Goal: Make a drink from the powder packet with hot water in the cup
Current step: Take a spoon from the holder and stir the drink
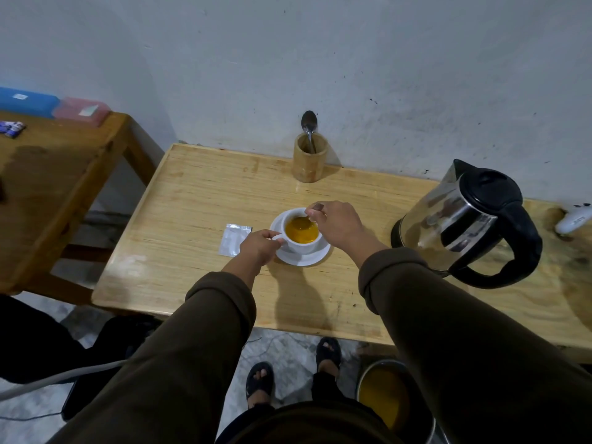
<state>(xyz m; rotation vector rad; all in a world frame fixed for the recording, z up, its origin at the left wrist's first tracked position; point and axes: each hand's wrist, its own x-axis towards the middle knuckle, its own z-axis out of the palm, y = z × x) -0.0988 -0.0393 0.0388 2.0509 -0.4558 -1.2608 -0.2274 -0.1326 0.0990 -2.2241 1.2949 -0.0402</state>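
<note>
Fingers of the left hand pinch the cup handle, right hand grips a spoon dipped in the orange drink. Cup's on its saucer mid-table, silver packet just left, kettle off right, spoon holder by the wall.

Long olive-brown sleeves with rolled cuffs; dark trousers; black open-toed sandals.

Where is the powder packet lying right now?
In the head view the silver packet lies flat on the table, just left of the saucer, beside the left hand.
</note>
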